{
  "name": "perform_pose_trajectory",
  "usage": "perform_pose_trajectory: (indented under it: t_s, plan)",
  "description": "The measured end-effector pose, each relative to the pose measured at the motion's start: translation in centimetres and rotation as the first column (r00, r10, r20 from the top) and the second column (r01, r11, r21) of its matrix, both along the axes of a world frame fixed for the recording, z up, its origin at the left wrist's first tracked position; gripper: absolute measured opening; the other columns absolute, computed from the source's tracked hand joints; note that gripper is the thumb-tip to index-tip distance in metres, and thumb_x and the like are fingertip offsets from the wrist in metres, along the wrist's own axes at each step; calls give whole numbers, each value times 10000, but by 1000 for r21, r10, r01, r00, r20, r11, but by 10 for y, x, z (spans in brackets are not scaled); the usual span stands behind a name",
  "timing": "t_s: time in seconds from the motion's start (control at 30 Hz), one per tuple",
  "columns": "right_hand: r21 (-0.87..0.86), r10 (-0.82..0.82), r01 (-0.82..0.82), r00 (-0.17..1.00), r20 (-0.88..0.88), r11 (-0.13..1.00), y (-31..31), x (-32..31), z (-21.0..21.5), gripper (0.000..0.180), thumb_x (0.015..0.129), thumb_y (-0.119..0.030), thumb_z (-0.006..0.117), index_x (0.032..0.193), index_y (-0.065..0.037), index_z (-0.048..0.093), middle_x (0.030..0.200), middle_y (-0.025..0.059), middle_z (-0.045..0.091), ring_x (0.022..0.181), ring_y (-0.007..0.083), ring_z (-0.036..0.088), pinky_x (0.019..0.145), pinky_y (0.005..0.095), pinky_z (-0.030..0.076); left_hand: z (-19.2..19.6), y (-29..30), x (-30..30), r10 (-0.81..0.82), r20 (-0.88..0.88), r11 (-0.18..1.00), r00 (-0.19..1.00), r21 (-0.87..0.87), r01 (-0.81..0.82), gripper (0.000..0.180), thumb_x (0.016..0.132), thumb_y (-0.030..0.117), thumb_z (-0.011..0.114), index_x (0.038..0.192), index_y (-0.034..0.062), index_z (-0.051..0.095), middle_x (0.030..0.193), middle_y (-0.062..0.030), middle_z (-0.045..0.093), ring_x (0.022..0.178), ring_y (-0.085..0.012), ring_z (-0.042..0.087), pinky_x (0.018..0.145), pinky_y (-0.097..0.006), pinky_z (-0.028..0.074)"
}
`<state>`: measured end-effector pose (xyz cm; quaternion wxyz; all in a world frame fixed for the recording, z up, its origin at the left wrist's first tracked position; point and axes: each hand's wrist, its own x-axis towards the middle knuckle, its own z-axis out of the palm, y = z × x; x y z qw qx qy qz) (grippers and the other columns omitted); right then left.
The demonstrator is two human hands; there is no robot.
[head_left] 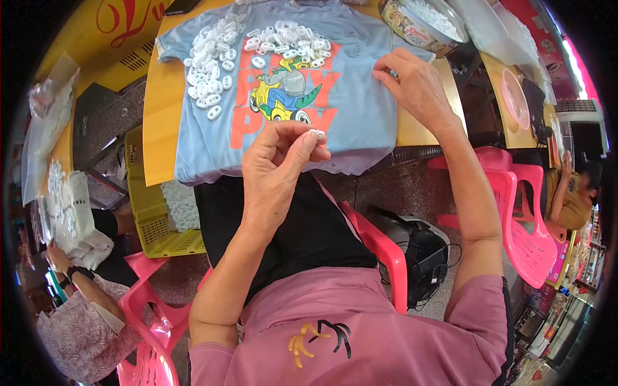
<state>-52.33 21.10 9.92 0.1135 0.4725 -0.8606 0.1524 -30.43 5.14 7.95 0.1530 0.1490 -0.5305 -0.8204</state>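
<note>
A light blue T-shirt (360, 116) with a cartoon print is spread over the table. In front of its lower edge, my left hand (273, 167) pinches a small white plastic piece (317, 134) between thumb and fingers. My right hand (415, 87) hovers over the shirt's right side, thumb and index finger pressed together; whatever they may hold is too small to make out. Close to it lie several tiny greyish pieces (354, 46). White oval two-holed pieces form a long heap (209, 64) at the left and another heap (290, 38) at the top middle.
A round tin (407, 29) of small white parts stands at the far right of the wooden table (159, 122). Left below is a yellow crate (148, 222) with white pieces. Pink chairs (531, 248) flank me. Other people sit left (90, 321) and right (570, 202).
</note>
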Motion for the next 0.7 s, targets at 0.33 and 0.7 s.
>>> perform_pose_trajectory:
  t_s: [0.33,0.7]
  plan:
    - [-420,207,132,716,667,898,-8,42,-1,164,892,-125,663,1009,-12,644,864,25,648,714,101,586,669,243,465,4,0,3,25,-13,995,1000,102,-23,152,914,80,641,1022,-12,585,914,-63,640,809,-123,633,774,-270,532]
    - [-516,267,380,542,797,768,-20,54,-17,225,897,-145,659,1059,12,661,860,15,651,703,67,577,694,221,483,0,2,9,8,11,995,1000,101,-9,169,898,90,662,1023,-5,599,913,-56,638,784,-121,629,751,-257,519]
